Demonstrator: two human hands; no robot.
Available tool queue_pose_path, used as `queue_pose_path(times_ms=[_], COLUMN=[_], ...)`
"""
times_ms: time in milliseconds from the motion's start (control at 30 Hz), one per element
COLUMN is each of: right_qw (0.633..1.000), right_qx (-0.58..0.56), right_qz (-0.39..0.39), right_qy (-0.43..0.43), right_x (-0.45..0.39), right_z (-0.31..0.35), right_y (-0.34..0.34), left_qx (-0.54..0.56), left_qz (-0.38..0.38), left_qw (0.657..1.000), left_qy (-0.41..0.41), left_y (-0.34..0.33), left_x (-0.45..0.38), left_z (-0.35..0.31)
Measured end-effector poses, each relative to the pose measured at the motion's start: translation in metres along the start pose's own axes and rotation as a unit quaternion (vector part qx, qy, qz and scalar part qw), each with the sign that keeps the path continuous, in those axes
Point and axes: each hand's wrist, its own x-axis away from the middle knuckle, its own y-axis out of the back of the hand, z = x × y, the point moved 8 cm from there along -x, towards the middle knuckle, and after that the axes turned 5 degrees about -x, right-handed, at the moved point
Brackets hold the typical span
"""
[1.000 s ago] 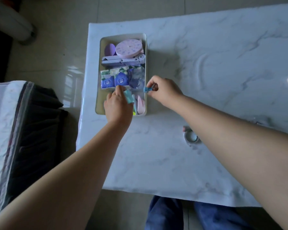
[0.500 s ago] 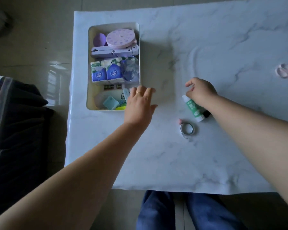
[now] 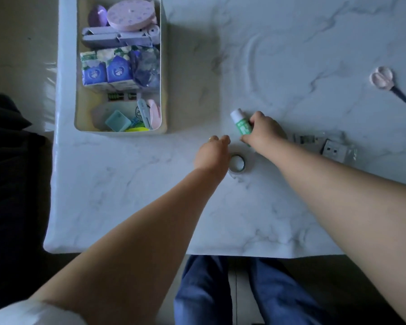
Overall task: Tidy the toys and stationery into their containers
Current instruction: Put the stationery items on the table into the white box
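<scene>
Gripping glue stick with right hand, fingers clamped around its lower body, white cap end sticking out and pointing toward the bin. Lying tilted, right of the bin's near corner; touching the table or lifted, cannot tell.

Resting left hand just beside it, nearer the table edge, fingers curled down, ring showing on one finger. Touching or covering the left edge of the tape roll; closed on it or not, cannot tell. Tape roll lying flat, just beside the glue stick on the near side.

Sitting in the bin: round pink disc at the far end, purple stapler-like item below it, two blue-and-white cartons mid-bin, teal square piece and small clips at the near end.

Lying well right of the bin: pink-handled scissors. Lying right of the glue stick, behind the right forearm: clear packet with small grey parts.

Showing under the table edge: blue trousers.
</scene>
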Motion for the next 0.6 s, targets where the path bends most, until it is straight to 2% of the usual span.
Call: queue_pose_path(times_ms=[233,433,600], right_qw=[1.0,0.989,0.966], right_qx=[0.014,-0.078,-0.14], right_qz=[0.012,0.05,0.069], right_qy=[0.016,0.115,0.208], right_x=[0.005,0.024,0.038], right_z=[0.01,0.084,0.174], right_y=[0.007,0.017,0.019], left_qx=[0.043,0.065,0.05], left_qz=[-0.031,-0.197,-0.285], left_qw=[0.998,0.978,0.95], left_qy=[0.034,0.01,0.118], left_y=[0.012,0.113,0.185], left_x=[0.003,0.027,0.037], left_z=[0.007,0.039,0.108])
